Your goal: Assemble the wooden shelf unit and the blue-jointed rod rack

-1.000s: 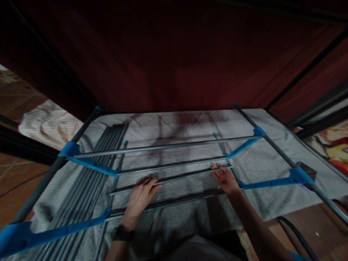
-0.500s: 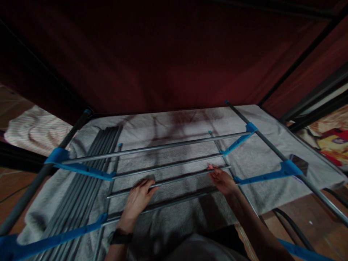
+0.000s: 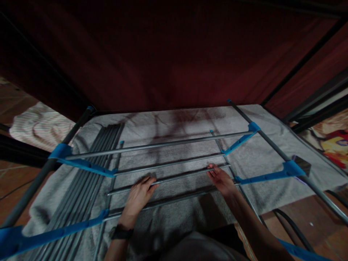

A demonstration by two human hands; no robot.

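A loose grey metal tube lies crosswise between both of my hands. My left hand closes over it toward its left end, and my right hand grips it near the right end with fingertips curled round. About it stands a partly built rack: grey upright tubes at either side carry blue plastic brackets. Other crossbars run between the brackets, a long bar at the back and a thinner bar nearer. A further crossbar passes in front, partly hidden by my left wrist.
A row of several grey tubes lies on the left of the grey fleecy cover. Behind stands a dark red panel. A dark flat object is by the right bracket. Striped cloth lies far left, tiled floor lower right.
Both hands keep hold of the tube, almost in the same place. The view has shifted slightly, so the left side of the rack appears a little further right.
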